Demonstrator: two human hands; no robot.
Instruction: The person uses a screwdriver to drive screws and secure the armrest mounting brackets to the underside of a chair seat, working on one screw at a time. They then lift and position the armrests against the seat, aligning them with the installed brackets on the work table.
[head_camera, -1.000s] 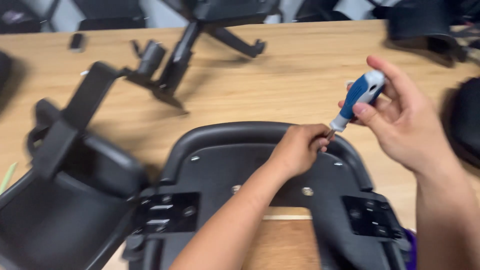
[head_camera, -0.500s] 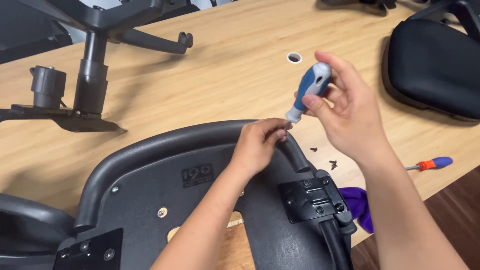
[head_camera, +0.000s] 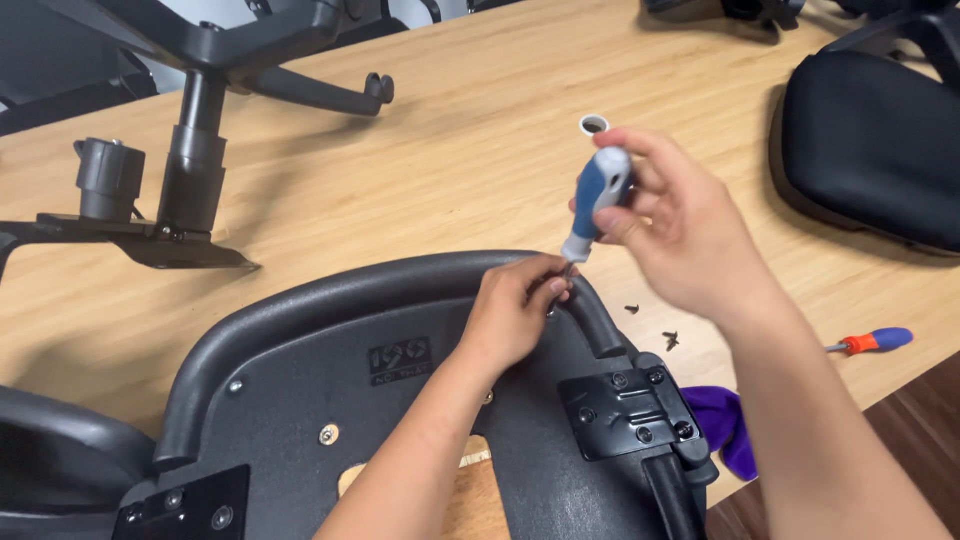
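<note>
Gripping a blue-and-white screwdriver (head_camera: 597, 205), right hand (head_camera: 680, 235) works beside left hand (head_camera: 515, 310), fingers pinched at chair seat (head_camera: 400, 360).

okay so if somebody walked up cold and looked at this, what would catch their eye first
Probably the right hand at centre, gripping a blue-and-white screwdriver tip-down over the rim of an upturned black chair seat, where the left hand pinches at the tip. Next, the black chair base lying at upper left on the wooden table.
</note>
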